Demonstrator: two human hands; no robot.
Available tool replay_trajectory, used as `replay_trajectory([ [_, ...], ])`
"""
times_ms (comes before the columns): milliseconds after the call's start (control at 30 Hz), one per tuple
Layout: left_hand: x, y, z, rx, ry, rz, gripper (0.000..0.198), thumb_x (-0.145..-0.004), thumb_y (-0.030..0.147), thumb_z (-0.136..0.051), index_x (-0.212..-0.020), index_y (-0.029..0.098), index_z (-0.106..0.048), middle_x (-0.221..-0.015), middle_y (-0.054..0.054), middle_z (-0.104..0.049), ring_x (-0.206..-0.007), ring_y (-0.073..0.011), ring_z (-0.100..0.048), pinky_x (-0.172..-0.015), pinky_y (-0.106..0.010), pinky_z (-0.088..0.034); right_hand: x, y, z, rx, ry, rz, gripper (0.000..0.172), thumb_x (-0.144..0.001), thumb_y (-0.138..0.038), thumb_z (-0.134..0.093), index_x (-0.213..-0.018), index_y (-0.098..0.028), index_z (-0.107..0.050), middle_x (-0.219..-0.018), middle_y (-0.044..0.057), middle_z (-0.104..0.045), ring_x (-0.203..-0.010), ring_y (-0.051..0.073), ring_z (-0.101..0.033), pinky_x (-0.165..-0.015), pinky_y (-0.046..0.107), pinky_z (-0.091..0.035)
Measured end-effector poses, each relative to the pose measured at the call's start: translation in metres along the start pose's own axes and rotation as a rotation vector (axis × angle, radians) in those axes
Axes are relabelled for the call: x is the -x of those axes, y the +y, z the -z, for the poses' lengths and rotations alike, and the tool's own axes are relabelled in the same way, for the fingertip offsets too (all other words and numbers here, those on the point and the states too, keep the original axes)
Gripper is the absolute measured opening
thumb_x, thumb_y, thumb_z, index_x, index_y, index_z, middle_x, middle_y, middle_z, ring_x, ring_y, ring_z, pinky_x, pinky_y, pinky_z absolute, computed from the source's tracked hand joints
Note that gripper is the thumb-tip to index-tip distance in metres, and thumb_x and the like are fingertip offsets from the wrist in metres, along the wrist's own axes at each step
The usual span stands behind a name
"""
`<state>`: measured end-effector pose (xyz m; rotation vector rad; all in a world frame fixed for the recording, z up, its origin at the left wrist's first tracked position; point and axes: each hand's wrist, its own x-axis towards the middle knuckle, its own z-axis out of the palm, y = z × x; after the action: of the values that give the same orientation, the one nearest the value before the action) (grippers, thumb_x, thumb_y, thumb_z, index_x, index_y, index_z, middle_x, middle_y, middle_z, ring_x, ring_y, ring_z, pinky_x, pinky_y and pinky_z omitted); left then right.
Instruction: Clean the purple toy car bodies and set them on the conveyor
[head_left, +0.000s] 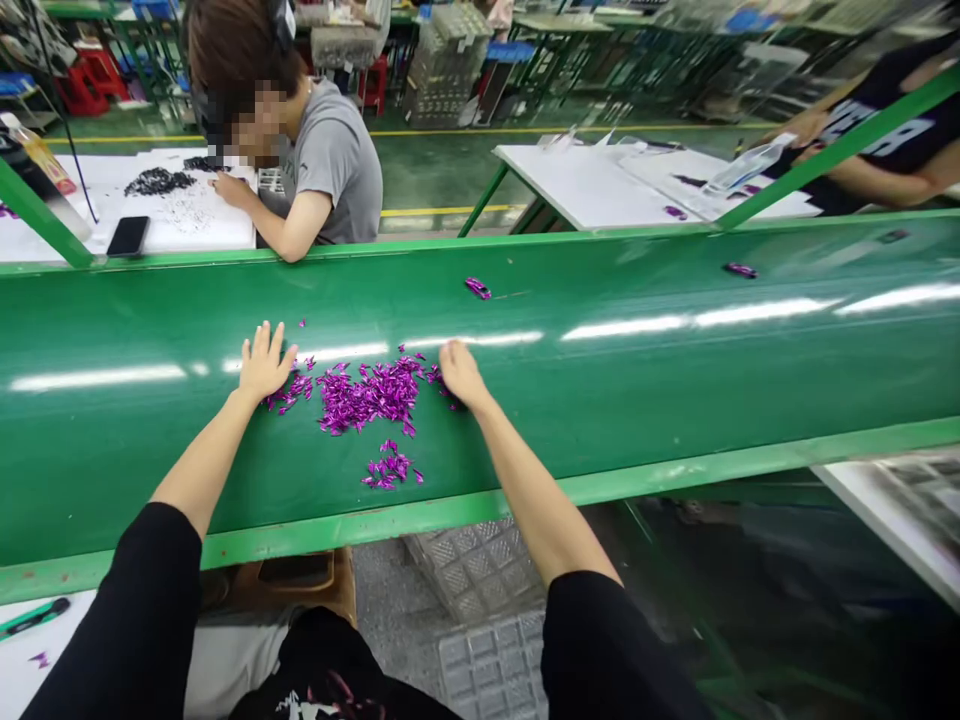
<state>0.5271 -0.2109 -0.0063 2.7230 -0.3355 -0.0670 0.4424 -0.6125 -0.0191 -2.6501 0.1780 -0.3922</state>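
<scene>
Basically, the green belt is supporting everything, its flat face presumably letting loose parts lie spread out. Clock is centring on the pile, 12 = far side. Purple pile is sitting on the belt between the hands, long axis running roughly 9 to 3, right end tipping slightly toward 2. Its thin pieces are pointing every which way, no common heading. Left hand is lying at 9, open, fingers fanning toward 12 and 1, against the left fringe. Right hand is resting at 3, fingers curling under beside the right fringe; can't tell if it's gripping anything. My read: they're bracketing the pile, limiting sideways spread. Lower cluster is lying at 6, apart from the pile. Purple clump is resting between 1 and 2, long axis running 10 to 4. Single stray is lying between 10 and 11, near the left fingertips.
</scene>
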Motion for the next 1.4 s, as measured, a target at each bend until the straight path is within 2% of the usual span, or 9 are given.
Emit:
replay_trajectory([
  [167, -0.033, 0.072, -0.036, 0.039, -0.100, -0.212, 0.078, -0.108, 0.061, -0.031, -0.163, 0.008, -0.043, -0.176, -0.022, -0.030, -0.167, -0.0351, -0.023, -0.135, -0.058, -0.017, 0.033, -0.060, -0.050, -0.083, -0.126, 0.113, 0.049, -0.107, -0.052, -0.059, -0.146, -0.022, -0.061, -0.155, 0.013, -0.058, -0.140, 0.029, -0.058, -0.119, 0.055, -0.047],
  [300, 0.001, 0.105, -0.044, 0.072, -0.214, -0.455, 0.072, -0.107, 0.063, -0.035, -0.155, 0.013, -0.056, -0.170, -0.013, -0.045, -0.162, -0.0261, -0.038, -0.135, -0.041, -0.026, 0.071, -0.042, -0.029, -0.065, -0.114, 0.044, 0.066, -0.111, -0.062, -0.028, -0.160, -0.022, -0.049, -0.169, 0.014, -0.045, -0.160, 0.030, -0.037, -0.131, 0.057, -0.029],
  [400, 0.047, 0.091, -0.032, 0.084, -0.202, -0.489, 0.069, -0.109, 0.065, -0.026, -0.162, 0.027, -0.050, -0.173, -0.005, -0.041, -0.165, -0.0267, -0.030, -0.137, -0.050, -0.016, 0.092, 0.006, 0.009, -0.016, -0.033, -0.135, 0.081, -0.108, -0.065, -0.012, -0.167, -0.012, -0.033, -0.173, 0.025, -0.030, -0.166, 0.041, -0.018, -0.127, 0.078, -0.016],
  [500, 0.083, 0.054, -0.015, 0.002, -0.041, -0.254, 0.101, -0.090, 0.089, -0.047, -0.169, 0.027, -0.036, -0.182, -0.014, -0.014, -0.167, -0.0487, 0.002, -0.126, -0.080, 0.007, 0.117, 0.034, 0.027, -0.014, -0.060, -0.166, 0.093, -0.104, -0.072, -0.012, -0.168, -0.005, -0.026, -0.172, 0.032, -0.027, -0.165, 0.043, -0.020, -0.125, 0.078, -0.021],
  [600, 0.091, 0.030, -0.013, -0.054, -0.009, -0.033, 0.116, -0.089, 0.092, -0.041, -0.171, 0.011, -0.027, -0.179, -0.028, -0.010, -0.166, -0.0516, -0.001, -0.126, -0.080, 0.001, 0.152, 0.015, 0.011, -0.050, -0.165, -0.027, 0.113, -0.092, -0.091, -0.037, -0.169, -0.009, -0.028, -0.173, 0.028, -0.028, -0.164, 0.041, -0.023, -0.130, 0.066, -0.024],
  [733, 0.073, 0.061, -0.041, 0.115, -0.062, -0.183, 0.102, -0.101, 0.080, -0.026, -0.168, 0.002, -0.029, -0.177, -0.030, -0.017, -0.168, -0.0442, -0.009, -0.133, -0.067, -0.004, 0.182, -0.040, -0.023, -0.069, -0.205, 0.091, 0.152, -0.067, -0.102, -0.064, -0.172, -0.006, -0.010, -0.177, 0.029, -0.011, -0.166, 0.045, -0.011, -0.133, 0.065, -0.019],
  [933, 0.038, 0.139, -0.087, 0.235, -0.065, -0.289, 0.080, -0.108, 0.067, -0.025, -0.171, 0.018, -0.026, -0.181, -0.017, -0.017, -0.170, -0.0318, -0.013, -0.137, -0.053, -0.016, 0.117, -0.054, -0.050, -0.048, -0.098, 0.005, 0.143, -0.077, -0.095, -0.063, -0.171, -0.004, -0.005, -0.176, 0.034, 0.001, -0.165, 0.050, -0.001, -0.129, 0.074, -0.011],
  [1167, -0.017, 0.119, -0.073, 0.269, -0.010, -0.151, 0.074, -0.110, 0.063, -0.023, -0.170, 0.019, -0.029, -0.180, -0.020, -0.018, -0.169, -0.0339, -0.014, -0.135, -0.060, -0.019, -0.007, -0.047, -0.073, -0.094, -0.062, -0.042, 0.143, -0.071, -0.098, -0.064, -0.165, 0.003, -0.025, -0.173, 0.038, -0.009, -0.163, 0.055, -0.004, -0.129, 0.074, -0.008],
  [1400, -0.073, 0.137, -0.065, 0.295, -0.098, -0.207, 0.054, -0.109, 0.051, -0.051, -0.154, 0.021, -0.055, -0.167, -0.017, -0.048, -0.159, -0.0346, -0.040, -0.131, -0.067, -0.025, -0.030, -0.053, -0.078, -0.177, -0.147, 0.144, 0.110, -0.090, -0.083, -0.059, -0.162, -0.002, -0.039, -0.166, 0.032, -0.039, -0.159, 0.043, -0.034, -0.131, 0.061, -0.027],
])
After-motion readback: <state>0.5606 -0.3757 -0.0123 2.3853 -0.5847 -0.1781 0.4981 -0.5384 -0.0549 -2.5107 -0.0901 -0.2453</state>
